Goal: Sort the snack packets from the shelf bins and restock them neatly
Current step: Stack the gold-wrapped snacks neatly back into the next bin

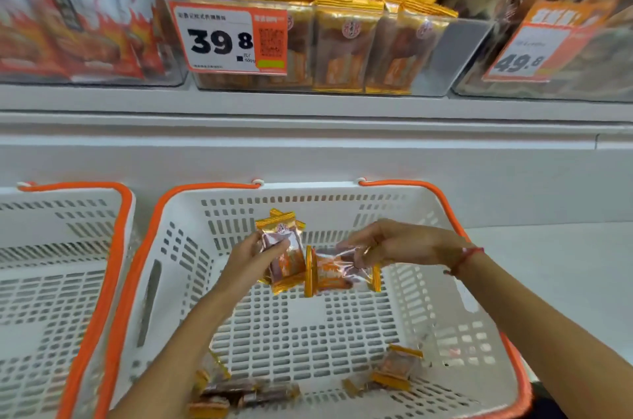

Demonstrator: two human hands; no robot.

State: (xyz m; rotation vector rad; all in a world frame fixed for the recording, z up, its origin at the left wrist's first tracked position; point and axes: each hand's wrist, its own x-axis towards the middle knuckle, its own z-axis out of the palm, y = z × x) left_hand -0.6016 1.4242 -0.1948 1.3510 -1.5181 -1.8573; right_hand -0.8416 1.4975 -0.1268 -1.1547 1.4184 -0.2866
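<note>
My left hand [251, 259] grips a small stack of gold-edged snack packets [282, 247], held upright over the white basket [191, 233]. My right hand [394, 242] pinches another gold-edged packet [337, 273] by its clear top, lying sideways just right of the stack. Several loose packets lie at the basket's near left [229, 394] and near right [394, 367]. On the shelf above, a clear bin [455, 52] holds rows of the same gold packets [346, 52] behind a 39.8 price tag [226, 38].
A second white basket with an orange rim [113, 247] stands to the left. A bin of red and white packets [75, 35] sits at upper left, and a bin with a 49.8 tag [527, 52] at upper right. A white shelf ledge [308, 131] runs between bins and baskets.
</note>
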